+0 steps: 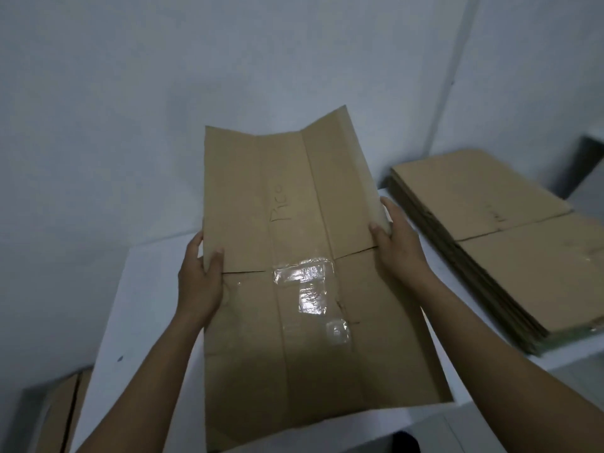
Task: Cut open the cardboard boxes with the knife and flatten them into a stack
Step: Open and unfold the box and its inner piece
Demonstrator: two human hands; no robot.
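Running from the low left up to the right is a white table [137, 305], smooth and flat. It sits in a corner of plain pale walls [130, 93]. Low on the left, beside the table, stands a brown box [62, 413], partly out of view.

2 bare hands hold 1 flat box over the table. The left hand [199, 282] grips its left edge, with the thumb on the front. The flat box [294, 371] is brown card with long fold lines and 1 slit on each side. It has 1 word in pen that is hard to read. Shiny clear tape [307, 282], all crinkled, crosses its middle. Its top bends like a wide V. The right hand [398, 243] grips the right edge, thumb on the front.

On the right, 1 stack [506, 250] of flat brown boxes lies on the table. It has too many sheets to count.
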